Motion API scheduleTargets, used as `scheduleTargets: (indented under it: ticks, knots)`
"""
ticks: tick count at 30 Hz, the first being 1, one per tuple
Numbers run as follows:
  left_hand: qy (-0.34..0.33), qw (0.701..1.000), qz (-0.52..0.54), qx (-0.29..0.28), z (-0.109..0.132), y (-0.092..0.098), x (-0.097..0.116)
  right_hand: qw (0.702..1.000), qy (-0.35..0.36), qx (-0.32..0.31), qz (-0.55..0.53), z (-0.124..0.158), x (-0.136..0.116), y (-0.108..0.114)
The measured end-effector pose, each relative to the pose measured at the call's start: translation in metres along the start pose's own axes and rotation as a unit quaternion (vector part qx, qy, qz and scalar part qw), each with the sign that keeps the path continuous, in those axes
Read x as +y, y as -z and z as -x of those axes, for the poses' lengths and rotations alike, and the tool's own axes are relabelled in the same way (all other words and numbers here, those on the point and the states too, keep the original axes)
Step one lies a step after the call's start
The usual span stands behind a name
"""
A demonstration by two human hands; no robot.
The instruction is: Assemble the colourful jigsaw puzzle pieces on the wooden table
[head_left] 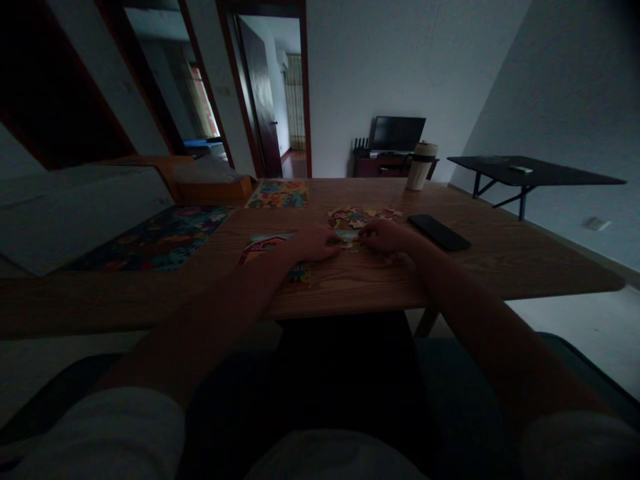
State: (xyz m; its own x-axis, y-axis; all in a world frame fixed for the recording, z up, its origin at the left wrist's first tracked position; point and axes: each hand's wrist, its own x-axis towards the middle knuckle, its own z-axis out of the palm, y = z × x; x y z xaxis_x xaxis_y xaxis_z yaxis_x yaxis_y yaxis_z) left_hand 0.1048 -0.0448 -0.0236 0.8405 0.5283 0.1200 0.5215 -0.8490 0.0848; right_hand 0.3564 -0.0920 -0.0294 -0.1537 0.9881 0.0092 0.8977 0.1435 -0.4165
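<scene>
My left hand (316,243) rests low over the wooden table, its thumb and fingers closed around the edge of a small puzzle piece. Opposite it, my right hand (383,236) pinches another puzzle piece, which its fingertips partly hide. Between the hands lie a few light-coloured jigsaw pieces (353,244). Just beyond is a heap of loose puzzle pieces (357,217) in mixed colours. A partly joined puzzle (263,245) with a red house-like shape lies flat beside my left hand, and my left forearm covers part of it. The dim light blurs the small details.
A black phone (439,231) lies right of my right hand. Farther back stands a beige tumbler (421,167). Two colourful picture sheets (277,195) (165,237), a white box (85,210) and an orange tray (215,189) occupy the left side of the table (520,267).
</scene>
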Motion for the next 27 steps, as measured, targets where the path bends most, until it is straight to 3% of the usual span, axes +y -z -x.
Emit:
scheduleTargets:
  ticks: [6, 16, 27]
  knots:
    - [-0.005, 1.0, -0.025, -0.002, 0.004, 0.006, 0.01, 0.999, 0.039, 0.007, 0.028, -0.006, 0.01, -0.003]
    - [-0.039, 0.998, -0.043, -0.005, 0.007, 0.01, 0.016, 1.0, -0.016, -0.026, 0.002, 0.002, -0.002, 0.001]
    - [-0.027, 0.997, -0.076, -0.003, 0.005, 0.009, 0.018, 1.0, -0.017, 0.002, 0.0, 0.0, 0.001, 0.002]
